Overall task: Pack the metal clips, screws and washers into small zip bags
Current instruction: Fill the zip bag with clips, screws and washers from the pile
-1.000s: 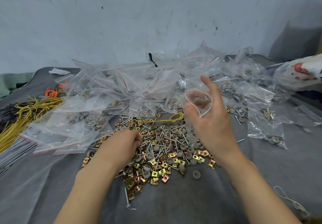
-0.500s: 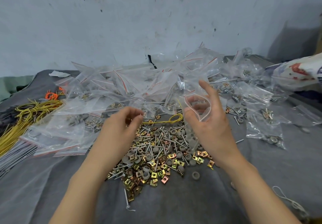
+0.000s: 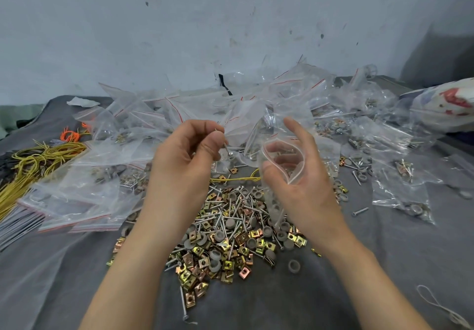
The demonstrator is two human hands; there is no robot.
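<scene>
Clear plastic marks the small zip bag (image 3: 282, 160) that the right hand (image 3: 297, 175) holds up with its mouth spread wide, thumb below and fingers half curled behind it. Just beside it, the left hand (image 3: 187, 155) is closed in a pinch on a few thin screws (image 3: 225, 147) (their tips poke out past the thumb). Below both hands, the loose pile of brass-coloured clips, screws and grey washers (image 3: 230, 229) lies on the grey cloth (image 3: 384, 265), with filled bags (image 3: 400, 175) heaped behind.

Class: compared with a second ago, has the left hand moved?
Yes. The left hand has risen off the hardware pile, gripping screws, toward the open zip bag.
</scene>
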